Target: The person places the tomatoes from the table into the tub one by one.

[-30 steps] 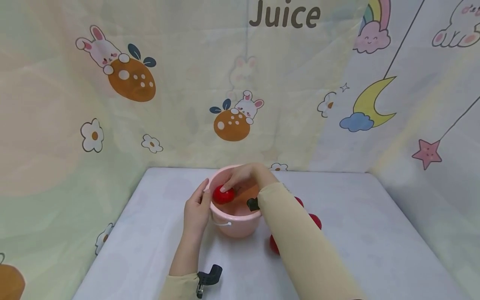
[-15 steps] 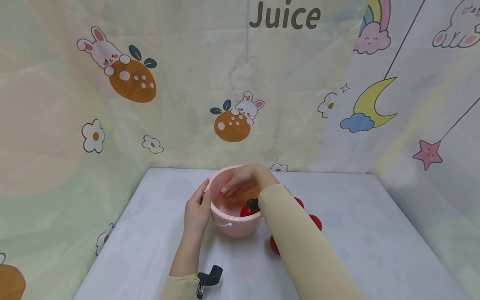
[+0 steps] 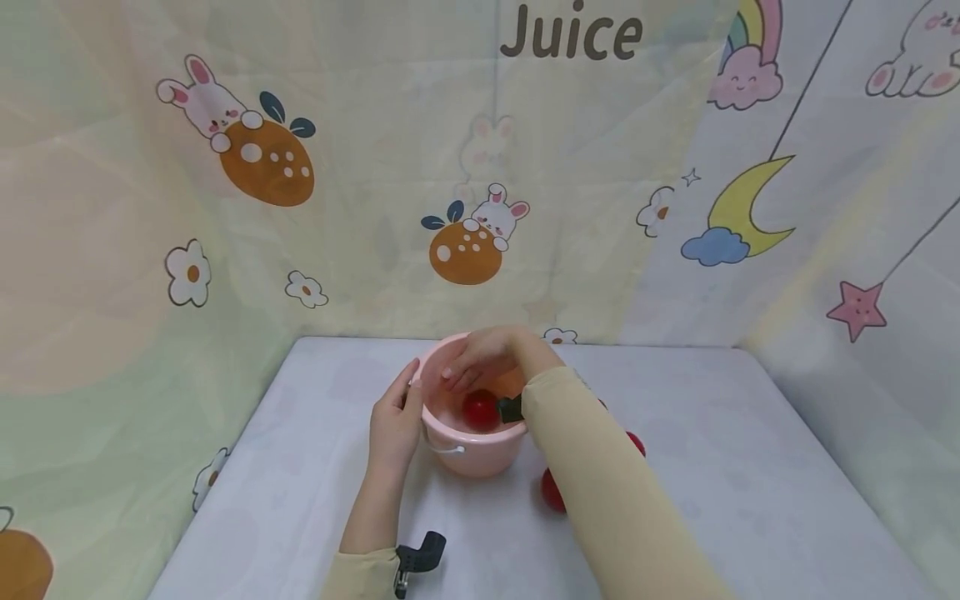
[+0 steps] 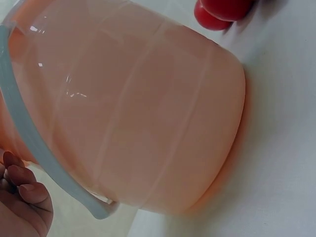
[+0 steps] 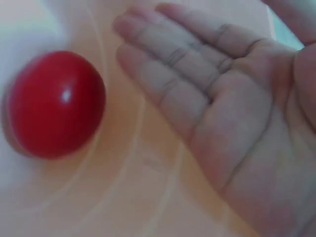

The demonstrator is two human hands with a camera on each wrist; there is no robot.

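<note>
A pink bucket [image 3: 480, 454] stands on the table, its pale handle [image 4: 37, 140] hanging down the side in the left wrist view. My left hand [image 3: 396, 425] holds the bucket's left rim. Inside the bucket is my right hand [image 3: 487, 358], its fingers extended and nothing in its grasp. A smooth red ball [image 3: 480, 410] lies in the bucket below that hand. In the right wrist view the ball [image 5: 57, 104] is apart from the fingertips, and the palm [image 5: 247, 128] shows bare.
More red balls [image 3: 553, 490] lie on the white table [image 3: 270, 500] right of the bucket, partly hidden by my right sleeve [image 3: 600, 475]. Some also show beside the bucket in the left wrist view. A printed cloth [image 3: 360, 208] hangs behind and at the sides.
The right hand has let go of the red ball, which dropped into the bucket and rolled about there. The left hand has stayed at the rim.
</note>
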